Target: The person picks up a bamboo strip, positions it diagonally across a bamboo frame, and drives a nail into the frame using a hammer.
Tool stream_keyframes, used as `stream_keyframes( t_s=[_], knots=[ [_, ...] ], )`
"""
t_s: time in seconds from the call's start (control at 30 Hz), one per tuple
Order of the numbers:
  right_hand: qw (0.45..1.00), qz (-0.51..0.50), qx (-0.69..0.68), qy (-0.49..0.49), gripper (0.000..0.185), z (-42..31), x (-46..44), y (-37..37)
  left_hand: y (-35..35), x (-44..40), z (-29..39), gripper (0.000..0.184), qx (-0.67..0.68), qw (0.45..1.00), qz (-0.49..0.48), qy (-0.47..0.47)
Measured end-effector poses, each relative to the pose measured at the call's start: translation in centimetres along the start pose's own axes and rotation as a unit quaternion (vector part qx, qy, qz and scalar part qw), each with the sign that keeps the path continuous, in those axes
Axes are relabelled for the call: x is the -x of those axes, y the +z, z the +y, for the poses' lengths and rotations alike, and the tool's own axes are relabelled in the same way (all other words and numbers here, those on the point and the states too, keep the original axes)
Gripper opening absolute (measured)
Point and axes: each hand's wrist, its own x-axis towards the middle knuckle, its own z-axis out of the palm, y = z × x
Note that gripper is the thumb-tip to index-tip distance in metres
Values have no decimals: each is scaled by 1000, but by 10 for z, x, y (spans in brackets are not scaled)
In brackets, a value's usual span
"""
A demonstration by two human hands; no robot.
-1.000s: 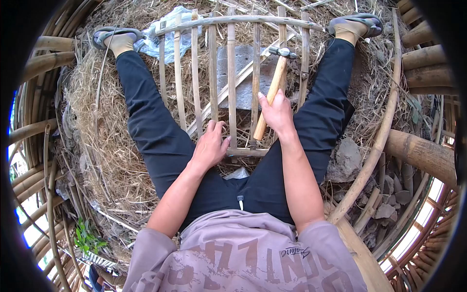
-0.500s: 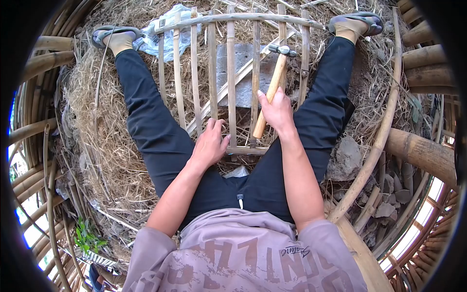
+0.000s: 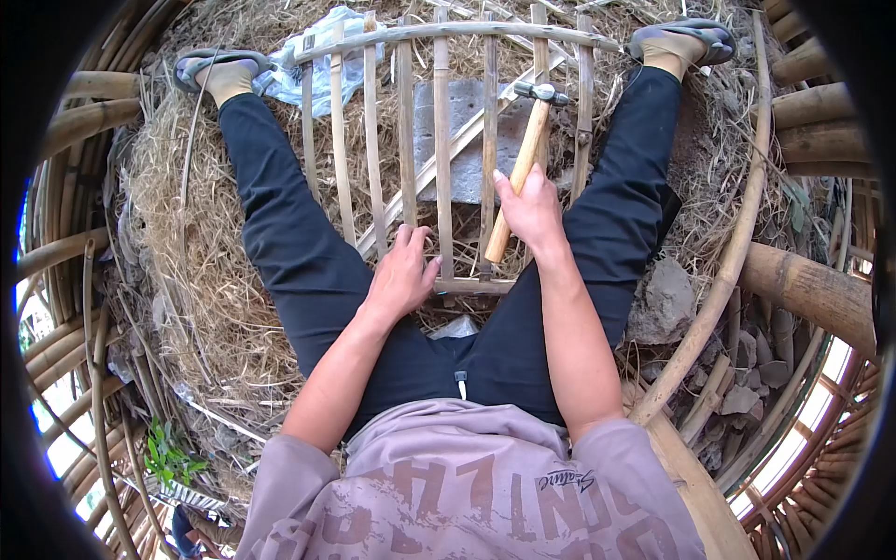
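A slatted bamboo frame (image 3: pixel 442 149) lies between my outstretched legs, with a curved rail at its far end and a straight rail at its near end. My left hand (image 3: pixel 401 273) is at its near left corner, fingers curled over the slats; its palm side is hidden. In my right hand (image 3: pixel 532 207) is a hammer (image 3: pixel 525 154), gripped low on its wooden handle. The metal head points away from me, above the right-hand slats. Beneath the frame are a grey stone slab (image 3: pixel 464 140) and a pale split bamboo strip (image 3: pixel 397 207) running diagonally.
Dry straw (image 3: pixel 201 271) covers the ground on the left. A crumpled clear plastic bag (image 3: pixel 317 70) lies by my left foot. Rocks (image 3: pixel 661 303) and a long bamboo pole (image 3: pixel 737 261) are on the right, with a thick bamboo pole (image 3: pixel 812 294) jutting in. Bamboo walls curve around both sides.
Almost nothing differs. The hammer and the frame sit very slightly higher in view; both hands keep their places and grips.
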Motion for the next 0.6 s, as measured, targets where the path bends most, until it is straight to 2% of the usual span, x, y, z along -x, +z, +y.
stream_keyframes(
  t_s=[0.17, 0.6],
  knots=[
    [1000, -14, -7, 2, 47, -4, 0, -3, 2, 0, -1, 43, 4, 1000, 4, 2],
    [1000, -20, -3, 8, 46, -6, 0, -5, -1, -1, 1, 44, 1, 1000, -4, -1]
  ],
)
